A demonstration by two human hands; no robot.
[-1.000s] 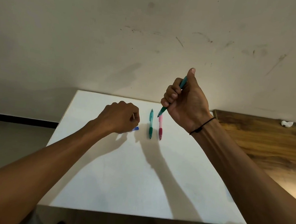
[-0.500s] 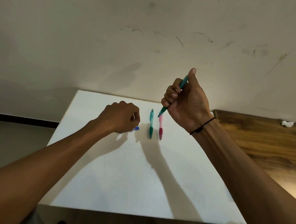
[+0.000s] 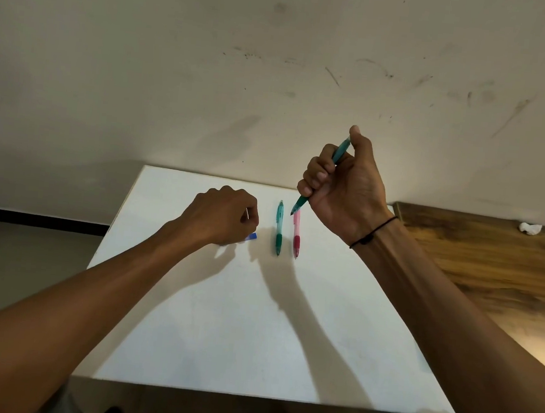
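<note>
One step pending: right grip (image 3: 342, 193) fists teal plastic pen (image 3: 340, 151) above white desk (image 3: 253, 321), left grip (image 3: 227, 213) curls round blue plastic piece (image 3: 252, 236); next, likely set-down beside pink pen (image 3: 296, 235).

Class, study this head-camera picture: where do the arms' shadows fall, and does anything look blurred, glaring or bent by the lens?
Head view: soft shadows of the right hand, gripping a teal pen, and the left hand, gripping a blue piece, fall on the white table between the arms; no glare; focus sharp throughout; table edges splay.

Teal pen (image 3: 340, 151) raised, tilted tip-down; blue piece (image 3: 252, 236) lies flat, mostly hidden
</note>
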